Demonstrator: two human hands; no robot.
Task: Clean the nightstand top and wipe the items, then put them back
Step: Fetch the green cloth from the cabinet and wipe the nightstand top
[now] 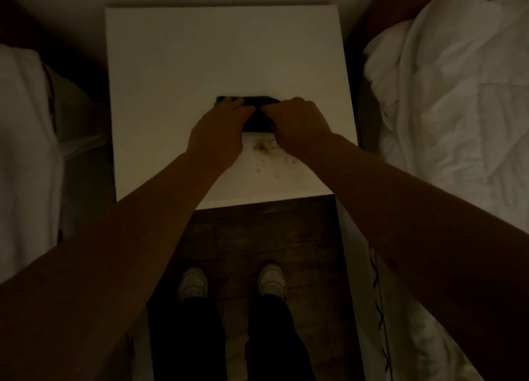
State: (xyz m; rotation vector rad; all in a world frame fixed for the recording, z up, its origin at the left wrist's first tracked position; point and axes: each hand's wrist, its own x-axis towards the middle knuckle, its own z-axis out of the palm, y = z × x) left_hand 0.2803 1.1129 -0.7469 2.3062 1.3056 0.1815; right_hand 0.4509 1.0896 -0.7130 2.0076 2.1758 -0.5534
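The room is dim. A white nightstand top [200,60] fills the upper middle of the head view. On it lies a dark folded cloth [256,117]. My left hand [219,131] and my right hand [297,123] rest on the cloth side by side, fingers curled over its far part and covering most of it. Brown crumbs [262,147] are scattered on the nightstand top just in front of the cloth, between my wrists. No other items stand on the top.
A bed with a crumpled white duvet [458,94] lies to the right. White bedding [25,151] lies to the left. Dark wooden floor [266,232] and my white shoes [272,279] are below the nightstand's front edge.
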